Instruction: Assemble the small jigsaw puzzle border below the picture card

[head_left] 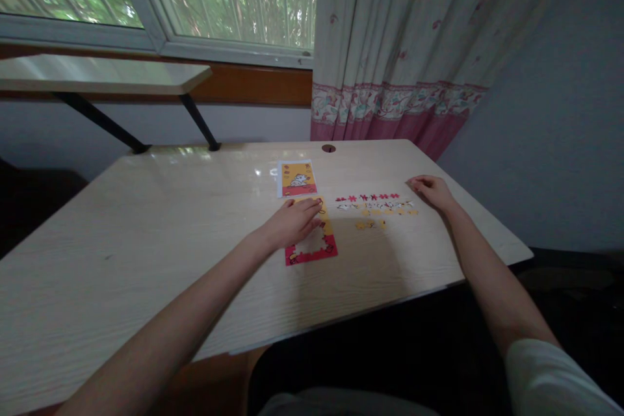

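Observation:
My left hand [292,222] lies over the partly filled jigsaw puzzle [312,259], its fingers stretched out across the top part. The puzzle has a yellow and red border, and a pale gap shows inside it. Just beyond stands out a picture card [298,177] with a white animal on yellow and red. To the right, loose puzzle pieces lie in rows: red pieces [373,197], white pieces [375,206] and yellow pieces [370,225]. Past the right end of these rows is my right hand [433,191], thumb and finger pinched together; whatever is between them is too small to make out.
The pale wooden desk [146,253] has a round cable hole [329,149] near its back edge. A raised shelf [97,75] on dark legs stands at the back left. Behind the desk hang patterned curtains [390,45] beside a window [234,0].

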A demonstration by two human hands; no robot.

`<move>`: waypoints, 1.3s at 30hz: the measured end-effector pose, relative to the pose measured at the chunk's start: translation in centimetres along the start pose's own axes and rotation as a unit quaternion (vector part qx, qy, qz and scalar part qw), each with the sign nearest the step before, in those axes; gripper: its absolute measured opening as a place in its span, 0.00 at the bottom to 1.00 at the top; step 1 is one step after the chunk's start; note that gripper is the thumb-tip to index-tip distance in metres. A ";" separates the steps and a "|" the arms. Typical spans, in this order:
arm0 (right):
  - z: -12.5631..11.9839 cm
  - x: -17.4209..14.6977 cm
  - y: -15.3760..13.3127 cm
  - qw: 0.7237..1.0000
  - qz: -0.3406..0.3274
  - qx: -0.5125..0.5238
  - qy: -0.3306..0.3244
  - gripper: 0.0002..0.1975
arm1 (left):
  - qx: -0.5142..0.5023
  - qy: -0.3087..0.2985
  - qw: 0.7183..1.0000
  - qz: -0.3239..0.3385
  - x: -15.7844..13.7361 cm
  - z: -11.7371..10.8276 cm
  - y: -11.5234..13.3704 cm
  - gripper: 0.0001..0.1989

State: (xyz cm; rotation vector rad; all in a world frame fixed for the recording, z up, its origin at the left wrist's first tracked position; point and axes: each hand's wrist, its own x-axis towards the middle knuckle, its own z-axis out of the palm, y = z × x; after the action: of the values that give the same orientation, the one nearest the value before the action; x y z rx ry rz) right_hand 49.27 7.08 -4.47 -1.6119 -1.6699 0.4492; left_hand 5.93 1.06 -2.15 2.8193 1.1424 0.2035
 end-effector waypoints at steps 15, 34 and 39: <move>0.7 -0.2 0.1 0.999 -0.003 -0.047 -0.009 0.23 | 0.004 0.036 0.998 -0.053 -4.4 -1.0 -4.6 0.24; 0.6 -0.7 -1.3 0.996 -0.028 -0.081 -0.025 0.23 | 0.031 0.038 0.997 -0.066 -5.9 -0.4 -4.5 0.36; 0.7 -0.8 -1.6 0.997 -0.036 -0.056 -0.037 0.21 | 0.054 0.027 0.995 -0.078 -6.2 -0.2 -5.1 0.37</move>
State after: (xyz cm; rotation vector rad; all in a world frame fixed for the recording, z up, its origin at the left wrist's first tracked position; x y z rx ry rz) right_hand 47.62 6.27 -3.98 -1.6270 -1.8312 0.3883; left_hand -1.99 0.43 -3.21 2.8149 1.4186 0.2123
